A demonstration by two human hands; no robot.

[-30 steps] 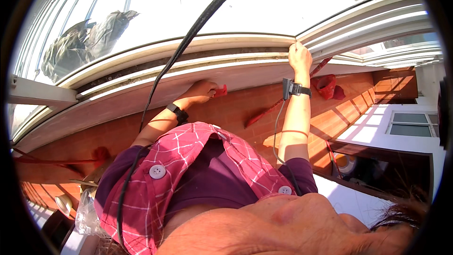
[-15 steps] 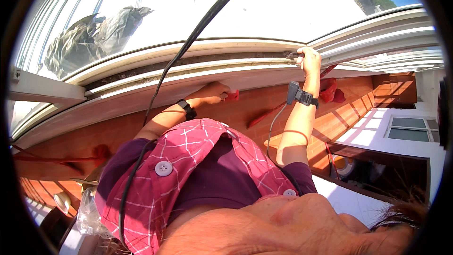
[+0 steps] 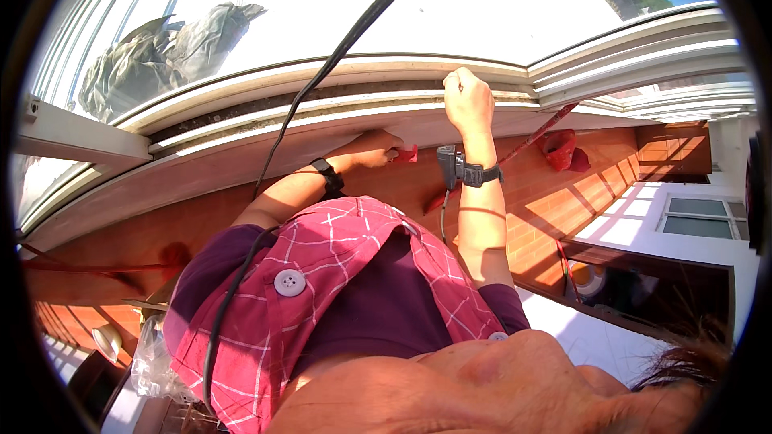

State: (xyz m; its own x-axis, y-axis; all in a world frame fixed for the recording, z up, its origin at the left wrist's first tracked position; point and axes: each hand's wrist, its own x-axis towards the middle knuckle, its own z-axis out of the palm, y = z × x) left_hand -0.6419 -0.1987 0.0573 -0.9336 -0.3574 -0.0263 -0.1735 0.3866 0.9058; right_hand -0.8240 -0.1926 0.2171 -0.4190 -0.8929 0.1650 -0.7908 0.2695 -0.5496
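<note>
Pale, dirt-streaked window track [image 3: 370, 88] crossed the upper middle

Head view: the right hand [image 3: 469, 104], fingers curled closed, overlapped the track; whether it gripped anything was impossible to tell. Apart, near frame centre, the left hand [image 3: 373, 149] pinched a small red piece [image 3: 409, 154].

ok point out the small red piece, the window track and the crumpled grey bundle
Small red piece [image 3: 411, 154], head view: exposed end
Window track [image 3: 233, 114], head view: dark groove, left part
Crumpled grey bundle [image 3: 173, 56], head view: middle
</note>
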